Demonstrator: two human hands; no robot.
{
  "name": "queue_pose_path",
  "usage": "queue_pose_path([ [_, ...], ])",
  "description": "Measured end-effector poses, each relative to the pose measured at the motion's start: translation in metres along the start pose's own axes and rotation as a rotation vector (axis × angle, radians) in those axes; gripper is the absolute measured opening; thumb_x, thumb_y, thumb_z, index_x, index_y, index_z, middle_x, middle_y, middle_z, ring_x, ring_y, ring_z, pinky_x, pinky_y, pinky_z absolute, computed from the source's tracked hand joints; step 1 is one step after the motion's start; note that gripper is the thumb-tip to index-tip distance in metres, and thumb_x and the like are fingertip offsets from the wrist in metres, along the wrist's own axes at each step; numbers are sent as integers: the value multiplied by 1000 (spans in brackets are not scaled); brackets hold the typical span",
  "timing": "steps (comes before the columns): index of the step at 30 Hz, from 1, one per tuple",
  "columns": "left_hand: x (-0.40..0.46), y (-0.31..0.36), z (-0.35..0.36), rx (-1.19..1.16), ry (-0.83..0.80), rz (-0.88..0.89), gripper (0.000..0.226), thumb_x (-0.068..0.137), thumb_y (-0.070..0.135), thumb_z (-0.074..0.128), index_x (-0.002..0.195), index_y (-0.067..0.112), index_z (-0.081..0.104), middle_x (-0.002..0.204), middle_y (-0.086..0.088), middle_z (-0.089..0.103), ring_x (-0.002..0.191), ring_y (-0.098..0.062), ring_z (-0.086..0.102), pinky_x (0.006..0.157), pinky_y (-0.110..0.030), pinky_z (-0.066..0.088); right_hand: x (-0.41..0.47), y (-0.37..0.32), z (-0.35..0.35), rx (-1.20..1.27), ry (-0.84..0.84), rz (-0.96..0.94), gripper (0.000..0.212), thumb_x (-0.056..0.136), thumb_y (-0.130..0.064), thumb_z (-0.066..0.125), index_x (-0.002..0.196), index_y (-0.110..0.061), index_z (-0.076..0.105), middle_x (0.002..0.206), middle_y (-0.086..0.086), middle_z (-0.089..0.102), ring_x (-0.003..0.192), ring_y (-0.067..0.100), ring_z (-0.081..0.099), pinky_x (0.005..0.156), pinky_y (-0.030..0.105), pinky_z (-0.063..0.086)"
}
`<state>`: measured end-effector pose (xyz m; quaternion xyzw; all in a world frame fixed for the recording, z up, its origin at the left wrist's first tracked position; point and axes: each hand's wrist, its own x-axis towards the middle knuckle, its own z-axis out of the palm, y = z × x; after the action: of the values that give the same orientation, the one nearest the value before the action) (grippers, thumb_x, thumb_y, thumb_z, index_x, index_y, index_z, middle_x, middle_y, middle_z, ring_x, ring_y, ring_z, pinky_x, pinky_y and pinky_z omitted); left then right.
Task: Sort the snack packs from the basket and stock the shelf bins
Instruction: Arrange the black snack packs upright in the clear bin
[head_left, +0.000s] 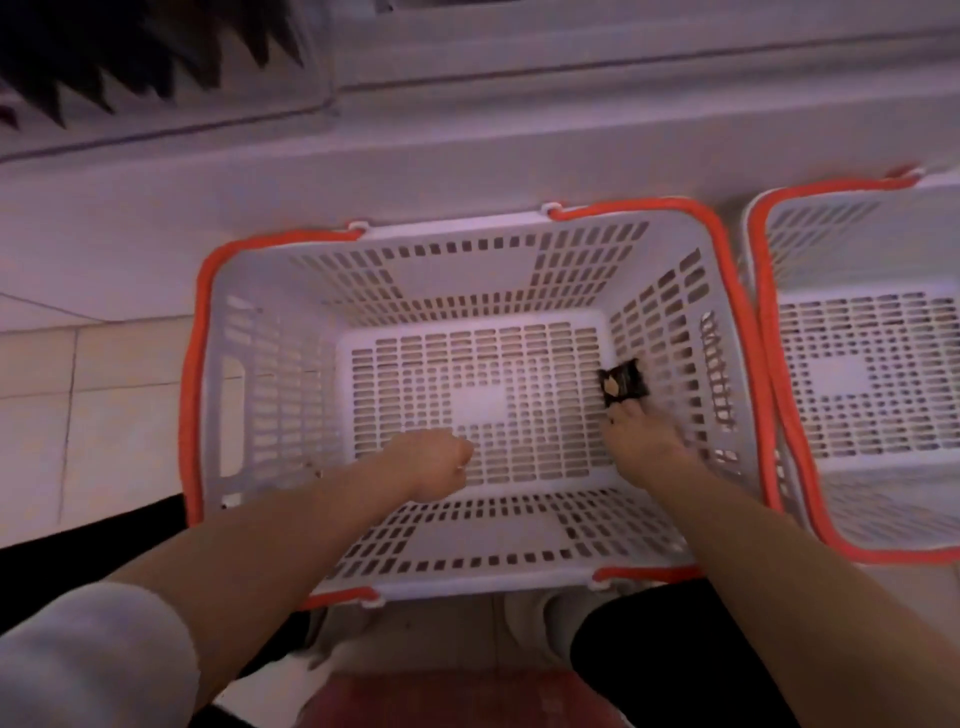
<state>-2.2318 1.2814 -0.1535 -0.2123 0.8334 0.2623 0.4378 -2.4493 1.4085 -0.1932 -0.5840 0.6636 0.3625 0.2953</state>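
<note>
Right hand (641, 441) fingers (621, 415) reach the dark snack pack (623, 385) in the basket (291, 395), touching its edge; left hand (434, 470) is clenched, empty.

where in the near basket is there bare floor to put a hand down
Most of the basket floor is bare: the whole stretch from its left wall to the centre. Crowded only at the right wall, where the right hand reaches the dark snack pack. The left hand hangs near the front.

2 baskets (270, 395) on tile floor (104, 415)
</note>
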Motion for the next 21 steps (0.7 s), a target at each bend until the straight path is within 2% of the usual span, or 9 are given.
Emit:
queue_pose_path([
  [2,11,4,11,-88,-19,-12,32,99,25,35,124,11,49,118,-13,57,103,-29,55,84,-37,45,9,-2,10,-174,17,-11,44,96,-12,37,140,-5,32,145,16,30,133,32,28,109,42,24],
  [4,21,8,17,-161,-46,-9,32,99,26,35,124,13,50,117,-11,58,101,-27,56,84,-37,46,14,-7,16,-338,38,-18,41,98,-13,32,138,-3,34,141,18,36,127,33,35,103,42,30],
  [7,32,12,20,-261,-67,7,31,99,27,36,123,15,51,118,-10,59,98,-26,57,84,-37,48,18,-13,18,-362,41,-15,37,98,-8,29,133,-1,38,134,20,43,120,34,41,99,46,32],
  [9,38,15,17,-377,-35,15,34,100,30,36,128,16,47,127,-8,56,102,-24,57,84,-34,47,20,-13,16,-141,59,28,38,95,-12,37,132,-2,37,132,19,45,119,34,42,100,46,32],
  [11,46,22,12,-543,44,2,37,100,36,35,130,18,44,128,-7,56,102,-22,58,82,-31,46,21,-10,8,325,85,31,56,88,-29,57,135,-8,35,132,15,44,119,33,43,98,42,38],
  [14,60,35,0,-989,140,-140,37,98,45,34,115,18,54,113,-8,61,97,-22,61,76,-30,47,16,-14,-15,899,169,-148,81,77,-41,71,142,-12,30,135,11,45,120,27,47,95,35,43],
  [17,66,44,-11,-1579,162,-246,32,96,39,45,111,15,58,106,-8,64,82,-15,65,61,-23,52,11,-25,-37,1062,274,-354,80,76,-39,73,140,-11,35,135,8,45,121,22,44,98,25,36],
  [19,65,42,-11,-1723,237,-251,27,97,28,48,114,11,58,104,-10,65,79,-17,67,59,-25,53,13,-25,-43,1093,275,-448,71,80,-37,71,137,-10,41,135,8,47,121,20,43,95,17,31],
  [21,61,37,-10,-1759,266,-233,23,96,23,49,112,9,58,92,-8,68,73,-18,69,62,-28,55,20,-13,-44,1142,279,-365,57,88,-39,60,136,-12,44,137,8,49,124,21,44,96,17,31],
])
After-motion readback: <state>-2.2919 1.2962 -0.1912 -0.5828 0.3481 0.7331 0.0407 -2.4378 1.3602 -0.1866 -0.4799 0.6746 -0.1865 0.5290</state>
